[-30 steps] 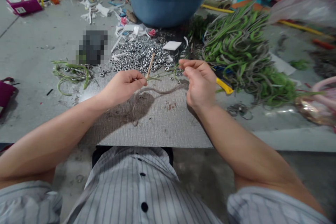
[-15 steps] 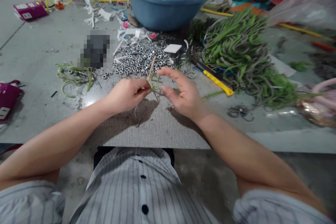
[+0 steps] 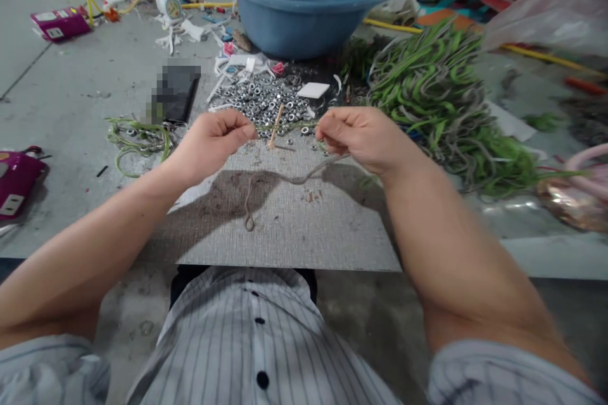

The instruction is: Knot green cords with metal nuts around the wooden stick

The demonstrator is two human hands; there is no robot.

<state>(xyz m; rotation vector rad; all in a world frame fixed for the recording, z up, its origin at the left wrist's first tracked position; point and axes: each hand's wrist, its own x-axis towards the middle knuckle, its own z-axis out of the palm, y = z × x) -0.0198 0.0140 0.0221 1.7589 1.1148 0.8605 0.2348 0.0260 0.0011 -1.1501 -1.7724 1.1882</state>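
A thin green cord (image 3: 304, 126) runs between my two hands, just above the table. My left hand (image 3: 211, 140) pinches one end of it, thumb against fingers. On the other side my right hand (image 3: 361, 139) is closed on the cord, its fingertips curled in. From below the right hand a grey cord (image 3: 295, 180) trails over the table and ends in a small loop. Whether grey and green are one piece I cannot tell. A slim wooden stick (image 3: 276, 126) stands tilted between the hands. Behind it lies a heap of metal nuts (image 3: 266, 93).
A big blue basin (image 3: 304, 19) stands at the back. To the right lie a pile of green and grey cords (image 3: 432, 88) and a pink-handled item (image 3: 589, 171). A dark phone-like slab (image 3: 183, 98), cord pieces with nuts (image 3: 137, 139) and purple boxes (image 3: 19, 180) are left.
My hands have drawn apart, stretching the green cord between them. My right hand has gone from open to closed. The stick, previously beside my left fingers, now stands apart from them.
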